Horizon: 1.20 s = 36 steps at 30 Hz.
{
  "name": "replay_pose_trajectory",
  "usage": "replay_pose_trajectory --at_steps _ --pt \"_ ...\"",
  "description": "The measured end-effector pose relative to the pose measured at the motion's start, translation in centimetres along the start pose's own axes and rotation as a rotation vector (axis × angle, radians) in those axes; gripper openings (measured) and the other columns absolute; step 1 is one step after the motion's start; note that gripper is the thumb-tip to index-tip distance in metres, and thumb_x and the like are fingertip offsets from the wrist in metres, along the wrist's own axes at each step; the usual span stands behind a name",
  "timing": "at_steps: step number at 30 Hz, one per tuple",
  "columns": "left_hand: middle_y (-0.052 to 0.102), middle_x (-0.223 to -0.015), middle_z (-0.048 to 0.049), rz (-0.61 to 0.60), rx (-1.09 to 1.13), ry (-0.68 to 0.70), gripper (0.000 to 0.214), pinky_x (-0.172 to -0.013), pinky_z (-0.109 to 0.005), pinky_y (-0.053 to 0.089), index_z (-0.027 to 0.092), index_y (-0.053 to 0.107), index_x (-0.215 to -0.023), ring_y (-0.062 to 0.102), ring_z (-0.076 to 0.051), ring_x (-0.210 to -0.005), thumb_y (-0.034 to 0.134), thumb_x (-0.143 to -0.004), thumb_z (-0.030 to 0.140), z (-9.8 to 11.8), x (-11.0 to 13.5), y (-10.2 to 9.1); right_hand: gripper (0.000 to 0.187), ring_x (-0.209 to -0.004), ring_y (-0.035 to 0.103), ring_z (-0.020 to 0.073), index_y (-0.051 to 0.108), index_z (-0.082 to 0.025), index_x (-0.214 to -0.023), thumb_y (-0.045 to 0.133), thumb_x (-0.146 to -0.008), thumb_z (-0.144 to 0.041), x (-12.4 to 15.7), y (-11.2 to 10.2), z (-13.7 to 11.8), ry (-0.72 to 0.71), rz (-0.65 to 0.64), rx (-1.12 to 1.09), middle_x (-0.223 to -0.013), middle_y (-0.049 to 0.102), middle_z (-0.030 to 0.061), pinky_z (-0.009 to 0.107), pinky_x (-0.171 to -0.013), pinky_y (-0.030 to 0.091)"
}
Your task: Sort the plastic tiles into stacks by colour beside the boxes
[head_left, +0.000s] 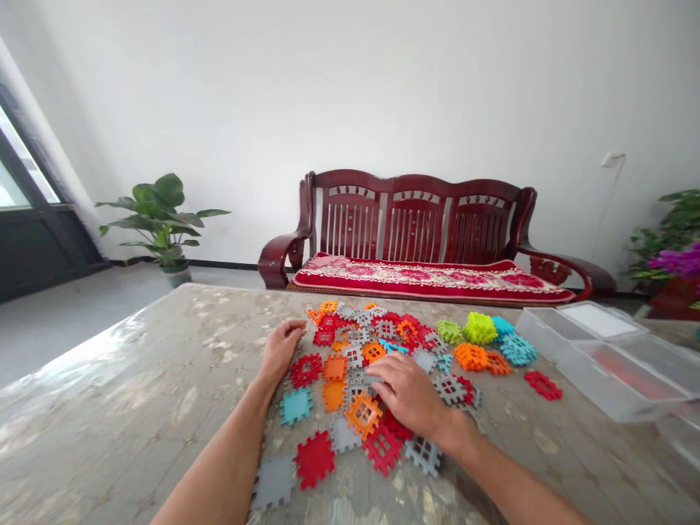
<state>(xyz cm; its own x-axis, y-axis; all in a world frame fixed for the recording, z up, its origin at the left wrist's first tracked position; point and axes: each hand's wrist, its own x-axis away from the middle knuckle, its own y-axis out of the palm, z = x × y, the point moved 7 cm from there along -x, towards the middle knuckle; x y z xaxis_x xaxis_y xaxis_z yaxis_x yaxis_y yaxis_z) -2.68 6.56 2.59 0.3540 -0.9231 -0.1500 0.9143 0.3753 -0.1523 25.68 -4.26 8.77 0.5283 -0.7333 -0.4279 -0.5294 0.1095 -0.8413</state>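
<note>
The tiles (335, 367) look like smooth, fairly matt plastic. The box (601, 394) is cloudy, see-through plastic with a soft sheen. The table cover (136, 408) looks smooth and plasticky, glossy where light strikes. The bench (414, 230) is glossy, polished wood; its seat cover (432, 277) is cloth. The wall (350, 87) is matt.

Lower centre: one left hand (284, 343), one right hand (410, 390), over thirty tiles (314, 459) (overlap prevents exact count). Centre: one bench (414, 226). Left: one potted plant (164, 219). Upper right: one socket (609, 160).
</note>
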Motion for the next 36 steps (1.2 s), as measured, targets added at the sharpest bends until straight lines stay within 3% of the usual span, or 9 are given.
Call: replay_pose_trajectory --at_steps 4,7,12,17,21,24,27,31,36 --pt "0.076 -0.089 -0.0062 0.001 0.114 -0.04 0.037 -0.078 -0.031 0.054 0.017 0.069 -0.093 0.071 -0.019 -0.084 0.062 -0.064 0.039 -0.2 -0.1 -0.6 0.02 -0.105 0.06 0.0177 0.068 -0.023 -0.109 0.065 -0.091 -0.03 -2.9 3.3 -5.5 -0.198 -0.13 -0.044 -0.11 0.072 0.0017 0.032 -0.098 0.042" --pt "0.075 -0.091 -0.0067 0.004 0.174 -0.058 0.04 -0.079 -0.031 0.055 0.016 0.067 -0.095 0.071 -0.018 -0.084 0.064 -0.063 0.04 -0.4 -0.3 -1.0 0.027 -0.102 0.06 0.0198 0.066 -0.023 -0.109 0.065 -0.09 -0.042 -4.7 5.6 -8.5 -0.27 -0.185 0.016 -0.109 0.071 0.0024 0.034 -0.093 0.044" --pt "0.074 -0.091 -0.0064 -0.002 0.211 -0.069 0.042 -0.078 -0.032 0.056 0.016 0.067 -0.094 0.071 -0.018 -0.084 0.069 -0.062 0.043 -0.8 -0.5 -0.9 0.03 -0.093 0.06 0.024 0.066 -0.017 -0.095 0.064 -0.089 -0.046 -5.4 8.4 -10.4 -0.351 -0.279 0.255 -0.098 0.069 0.0091 0.036 -0.079 0.048" --pt "0.073 -0.087 -0.0052 -0.005 0.216 -0.074 0.043 -0.078 -0.031 0.055 0.016 0.067 -0.093 0.07 -0.018 -0.082 0.07 -0.06 0.042 -1.0 -0.6 -0.7 0.012 -0.084 0.061 0.0209 0.064 -0.016 -0.092 0.054 -0.093 -0.022 -4.9 8.5 -10.5 -0.421 -0.267 0.281 -0.089 0.07 0.0083 0.033 -0.075 0.047" --pt "0.074 -0.087 -0.0056 0.0 0.203 -0.07 0.042 -0.078 -0.032 0.055 0.016 0.067 -0.093 0.07 -0.018 -0.081 0.069 -0.06 0.042 -1.0 -0.6 -0.7 0.022 -0.091 0.065 0.0172 0.066 -0.02 -0.104 0.045 -0.097 -0.018 -5.3 5.6 -7.8 -0.213 -0.155 0.077 -0.099 0.073 0.005 0.028 -0.085 0.048" --pt "0.074 -0.087 -0.0056 0.0 0.178 -0.072 0.041 -0.078 -0.033 0.055 0.016 0.068 -0.092 0.07 -0.019 -0.082 0.068 -0.06 0.042 -1.0 -0.7 -0.6 0.029 -0.106 0.066 0.0162 0.067 -0.025 -0.114 0.044 -0.098 -0.02 -5.3 2.4 -3.1 0.028 -0.061 -0.067 -0.115 0.073 0.0019 0.027 -0.094 0.047" --pt "0.074 -0.085 -0.005 -0.004 0.148 -0.071 0.039 -0.078 -0.033 0.055 0.017 0.068 -0.091 0.071 -0.02 -0.083 0.068 -0.061 0.042 -1.0 -0.7 -0.5 0.032 -0.107 0.067 0.0177 0.07 -0.026 -0.115 0.044 -0.096 -0.021 -4.9 0.4 2.2 0.199 -0.093 -0.111 -0.114 0.074 0.0013 0.031 -0.094 0.049" --pt "0.075 -0.084 -0.0046 -0.009 0.112 -0.059 0.038 -0.078 -0.033 0.055 0.018 0.069 -0.09 0.071 -0.02 -0.084 0.068 -0.061 0.041 -0.8 -0.6 -0.4 0.034 -0.112 0.065 0.0204 0.071 -0.024 -0.116 0.045 -0.093 -0.023 -4.5 -1.6 7.0 0.212 -0.066 -0.087 -0.119 0.072 0.0054 0.037 -0.098 0.047" --pt "0.076 -0.085 -0.0049 -0.005 0.075 -0.044 0.037 -0.078 -0.033 0.055 0.018 0.07 -0.091 0.071 -0.021 -0.085 0.067 -0.063 0.042 -0.6 -0.4 -0.4 0.036 -0.113 0.063 0.0227 0.069 -0.024 -0.119 0.058 -0.084 -0.025 -3.4 -2.1 7.8 0.251 -0.056 -0.021 -0.121 0.071 0.0052 0.038 -0.1 0.045"
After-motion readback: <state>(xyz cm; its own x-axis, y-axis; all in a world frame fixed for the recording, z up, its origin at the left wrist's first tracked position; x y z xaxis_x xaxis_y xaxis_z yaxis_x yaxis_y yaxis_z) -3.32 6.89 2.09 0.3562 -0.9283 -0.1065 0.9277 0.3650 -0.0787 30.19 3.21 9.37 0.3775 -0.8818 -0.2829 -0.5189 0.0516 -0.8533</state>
